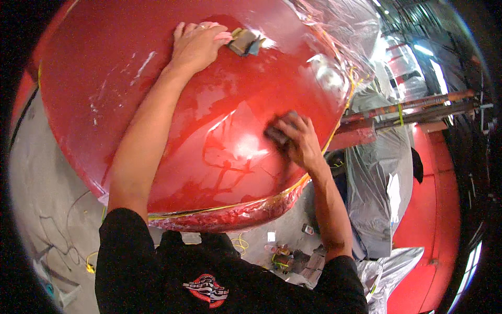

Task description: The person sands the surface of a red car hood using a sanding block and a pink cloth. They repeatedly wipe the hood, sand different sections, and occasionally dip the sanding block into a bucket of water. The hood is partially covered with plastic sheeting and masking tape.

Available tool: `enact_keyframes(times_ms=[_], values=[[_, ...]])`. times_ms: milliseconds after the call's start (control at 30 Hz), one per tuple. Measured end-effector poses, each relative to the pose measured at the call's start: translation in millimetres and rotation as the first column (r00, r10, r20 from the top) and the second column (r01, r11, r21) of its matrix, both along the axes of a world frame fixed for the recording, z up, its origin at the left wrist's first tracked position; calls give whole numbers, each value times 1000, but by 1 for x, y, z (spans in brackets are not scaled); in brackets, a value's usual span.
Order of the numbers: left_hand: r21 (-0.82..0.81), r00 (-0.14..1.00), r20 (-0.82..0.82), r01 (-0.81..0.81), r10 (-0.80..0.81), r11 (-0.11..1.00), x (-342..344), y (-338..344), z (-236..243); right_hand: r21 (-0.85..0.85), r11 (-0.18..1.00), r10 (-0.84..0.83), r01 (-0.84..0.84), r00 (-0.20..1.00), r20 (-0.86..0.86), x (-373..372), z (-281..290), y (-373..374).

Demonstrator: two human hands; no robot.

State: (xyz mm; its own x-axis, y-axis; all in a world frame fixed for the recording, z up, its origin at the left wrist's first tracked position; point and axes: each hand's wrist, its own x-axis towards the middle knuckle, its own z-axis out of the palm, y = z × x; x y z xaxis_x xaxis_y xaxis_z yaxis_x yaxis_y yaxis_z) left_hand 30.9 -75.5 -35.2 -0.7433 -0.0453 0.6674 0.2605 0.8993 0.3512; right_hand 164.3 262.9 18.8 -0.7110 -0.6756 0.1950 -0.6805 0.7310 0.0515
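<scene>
A large glossy red car panel [209, 120], shaped like a hood, spreads out in front of me with wet-looking streaks on it. At its far part, my left hand [197, 47] is closed over something soft and pink [217, 30], a sponge or cloth, mostly hidden by the fingers. Just right of that hand lies a small pile of tan, dark and blue pads [244, 42]. My right hand [299, 138] grips a dark grey sanding block [277, 131] against the right side of the panel; it is slightly blurred.
Yellow tape and clear plastic [235, 215] edge the panel's near side. Grey sheeting [374, 172] drapes something at the right, below long poles [413, 111]. Cords [57, 230] trail across the floor at left. Several small items [293, 259] lie on the floor near me.
</scene>
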Motion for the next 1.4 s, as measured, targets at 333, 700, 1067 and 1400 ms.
enact_keyframes(times_ms=[333,700,1067,1400], values=[[27,996,79,31,-33,999,-12,7,5,-261,897,-367,356,930,6,167,-55,86],[-119,987,128,111,-96,987,-22,4,6,-464,808,-491,364,850,-189,48,5,-30],[-236,978,97,-160,187,958,121,-127,-41,-446,887,-202,116,968,-149,66,-42,-138],[-164,945,171,-252,279,954,126,-123,-38,-340,863,393,-374,920,-15,237,-153,-269]])
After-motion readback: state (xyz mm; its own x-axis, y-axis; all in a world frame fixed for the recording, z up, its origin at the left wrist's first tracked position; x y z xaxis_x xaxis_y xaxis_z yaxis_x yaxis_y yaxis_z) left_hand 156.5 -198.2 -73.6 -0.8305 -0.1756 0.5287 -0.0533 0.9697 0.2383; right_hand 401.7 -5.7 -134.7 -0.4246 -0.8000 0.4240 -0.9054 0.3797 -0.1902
